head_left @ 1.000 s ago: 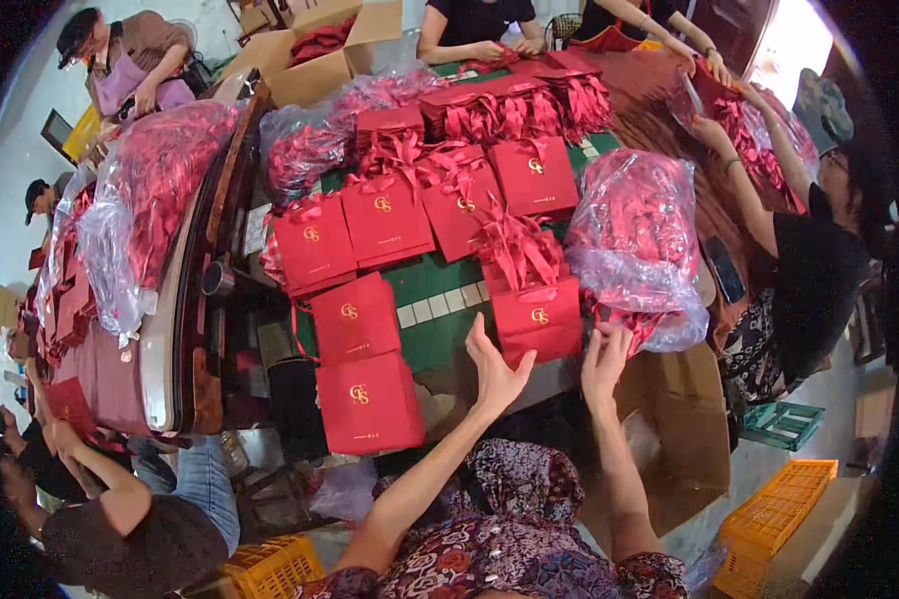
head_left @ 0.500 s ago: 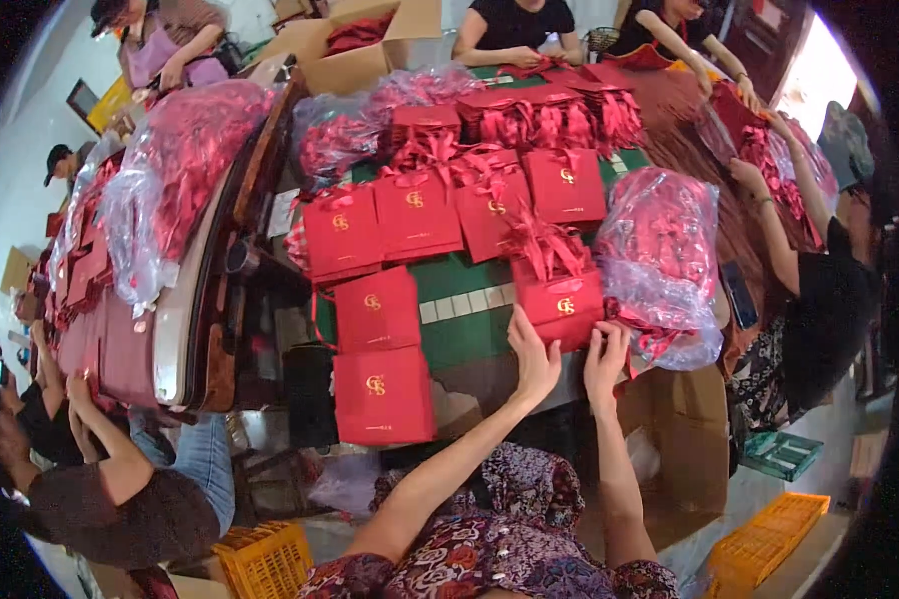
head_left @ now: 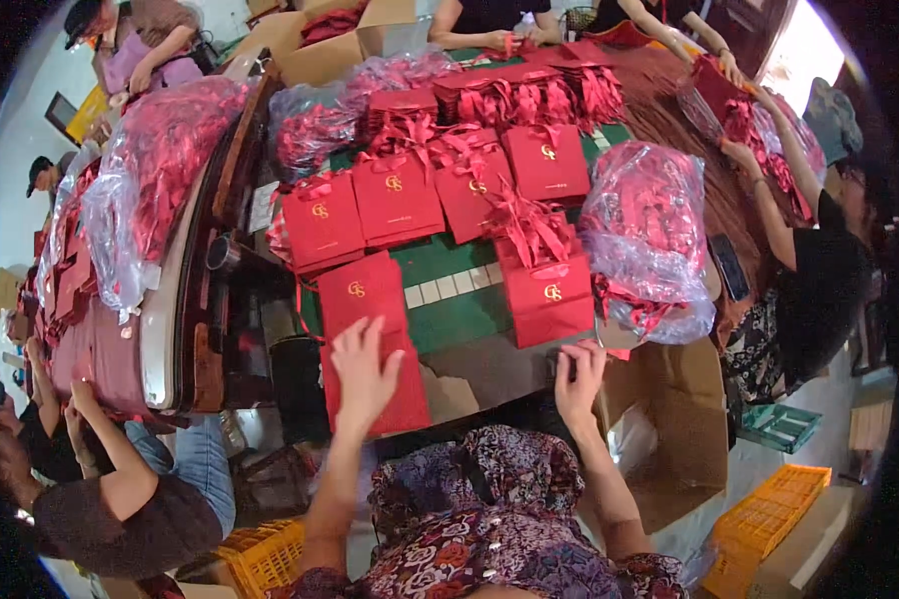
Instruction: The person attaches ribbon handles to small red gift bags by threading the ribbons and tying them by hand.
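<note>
My left hand (head_left: 365,374) is open, its fingers spread over a red paper gift bag (head_left: 375,407) that lies flat at the table's near left edge. A second flat red bag (head_left: 360,287) with a gold emblem lies just beyond it. My right hand (head_left: 579,381) is at the near edge of the table, fingers loosely bent and thumb apart, with nothing visible in it. Just beyond that hand lies a stack of red bags (head_left: 549,311), its ribbon handles (head_left: 531,235) bunched at the far end.
More red bags (head_left: 398,195) with ribbons cover the far table. A clear plastic sack of bags (head_left: 644,220) lies right, beside a phone (head_left: 729,268). Below stands an open cardboard box (head_left: 669,419); orange crates (head_left: 769,519) are on the floor. Several people work around the tables.
My left hand has left the bag stack on the right and moved left over the flat bags. My right hand has drawn back slightly from the stack. The whole view has shifted a little.
</note>
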